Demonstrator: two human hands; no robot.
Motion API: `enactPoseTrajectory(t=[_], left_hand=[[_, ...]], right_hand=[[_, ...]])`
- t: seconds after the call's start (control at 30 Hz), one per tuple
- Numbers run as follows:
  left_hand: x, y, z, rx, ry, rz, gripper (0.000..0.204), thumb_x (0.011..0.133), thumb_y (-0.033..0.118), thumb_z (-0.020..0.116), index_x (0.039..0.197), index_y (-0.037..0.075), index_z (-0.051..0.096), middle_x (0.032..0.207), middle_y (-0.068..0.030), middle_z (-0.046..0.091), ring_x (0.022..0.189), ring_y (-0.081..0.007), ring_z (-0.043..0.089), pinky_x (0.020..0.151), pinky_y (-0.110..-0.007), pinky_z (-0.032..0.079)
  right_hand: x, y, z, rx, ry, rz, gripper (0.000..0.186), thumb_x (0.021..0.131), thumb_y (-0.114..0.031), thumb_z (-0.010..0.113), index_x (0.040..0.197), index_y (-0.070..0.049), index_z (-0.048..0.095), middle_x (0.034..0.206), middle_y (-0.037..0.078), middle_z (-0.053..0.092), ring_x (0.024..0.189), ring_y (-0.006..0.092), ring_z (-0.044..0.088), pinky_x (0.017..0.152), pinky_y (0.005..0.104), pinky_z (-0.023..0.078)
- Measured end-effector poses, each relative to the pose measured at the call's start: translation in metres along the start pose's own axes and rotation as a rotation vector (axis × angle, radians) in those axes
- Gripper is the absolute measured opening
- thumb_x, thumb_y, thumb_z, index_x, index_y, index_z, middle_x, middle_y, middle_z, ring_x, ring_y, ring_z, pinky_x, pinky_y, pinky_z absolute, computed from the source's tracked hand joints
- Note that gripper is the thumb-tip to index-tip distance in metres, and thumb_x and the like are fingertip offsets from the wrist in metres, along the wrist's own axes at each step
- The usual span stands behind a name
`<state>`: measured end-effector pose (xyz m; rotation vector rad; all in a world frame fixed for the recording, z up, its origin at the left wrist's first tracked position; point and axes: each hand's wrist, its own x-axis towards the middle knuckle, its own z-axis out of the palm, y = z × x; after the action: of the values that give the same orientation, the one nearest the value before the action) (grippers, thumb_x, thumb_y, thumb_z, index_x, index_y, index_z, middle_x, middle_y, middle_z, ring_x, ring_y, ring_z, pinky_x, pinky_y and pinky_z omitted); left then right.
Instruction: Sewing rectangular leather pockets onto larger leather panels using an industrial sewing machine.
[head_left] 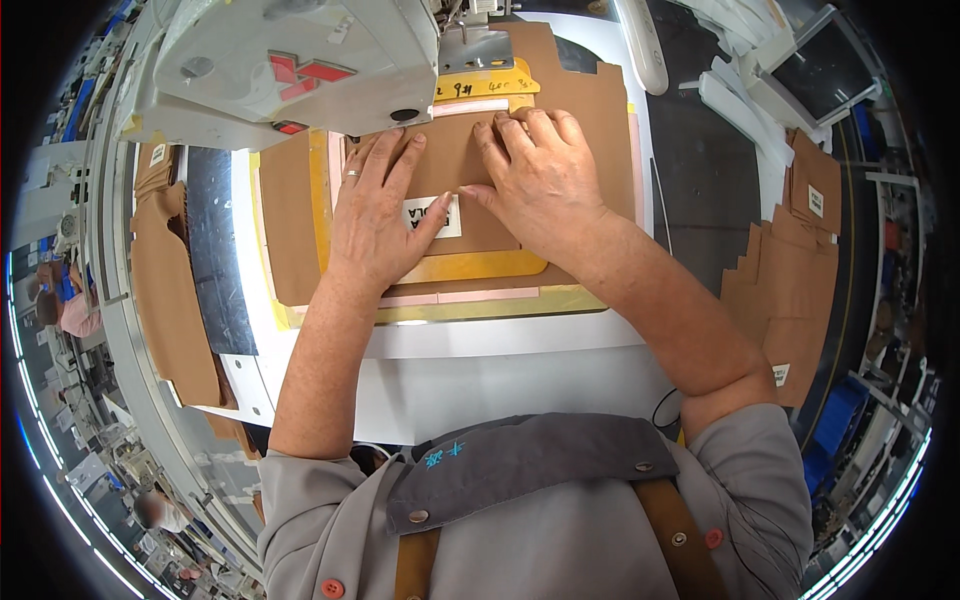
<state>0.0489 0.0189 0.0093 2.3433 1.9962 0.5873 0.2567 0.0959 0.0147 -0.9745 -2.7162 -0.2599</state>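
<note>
A brown fabric-like piece [450, 160] with a white printed label [434, 220] lies in a yellow template [485, 265] with pink strips, set on a larger brown board [595, 170]. My left hand [385, 205] rests on the piece at its left, fingers spread, the thumb on the label's edge. My right hand [535, 180] rests on its right part, fingers apart and slightly bent, thumb near the label. Both are open. Just beyond the fingers are a metal plate [475, 48] and the white sewing-machine head [260, 70], which overhangs the upper left.
Stacks of brown cut pieces lie at the left [170, 300] and right [780, 300]. A monitor [820, 70] and a white lamp bar [640, 40] are at the upper right. Co-workers [75, 310] sit at machines at the far left.
</note>
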Motion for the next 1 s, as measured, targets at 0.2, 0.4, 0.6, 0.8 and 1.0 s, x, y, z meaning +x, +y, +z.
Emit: enactPoseTrajectory(t=[0.2, 0.4, 0.6, 0.8, 1.0], left_hand=[[-0.002, -0.003, -0.006, 0.011, -0.044, -0.031, 0.063, 0.091, 0.036, 0.071, 0.15, 0.019, 0.054, 0.149, -0.0197, 0.049, 0.135, -0.0429, 0.048, 0.112, -0.051, 0.043], [0.0, -0.004, -0.009, 0.141, -0.072, -0.016, 0.068, 0.091, 0.049, 0.07, 0.15, 0.021, 0.055, 0.148, -0.0199, 0.047, 0.13, -0.0406, 0.047, 0.113, -0.049, 0.038], [-0.002, -0.006, -0.01, 0.188, -0.093, -0.077, 0.072, 0.089, 0.055, 0.069, 0.152, 0.022, 0.053, 0.145, -0.0206, 0.048, 0.126, -0.039, 0.049, 0.11, -0.049, 0.039], [0.001, -0.01, -0.017, 0.292, -0.074, 0.01, 0.067, 0.092, 0.045, 0.068, 0.15, 0.015, 0.053, 0.14, -0.0161, 0.054, 0.125, -0.0377, 0.054, 0.109, -0.049, 0.042], [0.011, -0.015, -0.011, -0.135, -0.064, 0.122, 0.053, 0.089, 0.016, 0.067, 0.138, -0.001, 0.056, 0.142, -0.0143, 0.056, 0.13, -0.0333, 0.054, 0.112, -0.047, 0.042]], right_hand=[[0.004, -0.005, 0.0, 0.023, -0.016, -0.028, 0.066, 0.095, -0.056, 0.062, 0.128, 0.001, 0.067, 0.121, 0.014, 0.067, 0.114, 0.0255, 0.055, 0.099, 0.0413, 0.041], [0.007, -0.01, 0.0, 0.071, -0.035, -0.019, 0.061, 0.088, -0.05, 0.072, 0.12, 0.001, 0.071, 0.128, 0.013, 0.067, 0.119, 0.0265, 0.057, 0.106, 0.0443, 0.043], [0.011, -0.014, 0.003, 0.066, -0.021, -0.066, 0.057, 0.098, -0.054, 0.059, 0.117, -0.002, 0.074, 0.131, 0.016, 0.065, 0.119, 0.026, 0.055, 0.1, 0.0435, 0.041], [0.013, -0.02, 0.004, 0.14, -0.012, -0.047, 0.054, 0.094, -0.046, 0.067, 0.121, 0.001, 0.071, 0.136, 0.013, 0.064, 0.123, 0.0247, 0.056, 0.109, 0.0446, 0.04], [0.018, -0.026, 0.008, 0.159, 0.018, -0.055, 0.049, 0.101, -0.045, 0.058, 0.123, -0.003, 0.072, 0.134, 0.01, 0.062, 0.123, 0.0239, 0.052, 0.104, 0.0459, 0.041]])
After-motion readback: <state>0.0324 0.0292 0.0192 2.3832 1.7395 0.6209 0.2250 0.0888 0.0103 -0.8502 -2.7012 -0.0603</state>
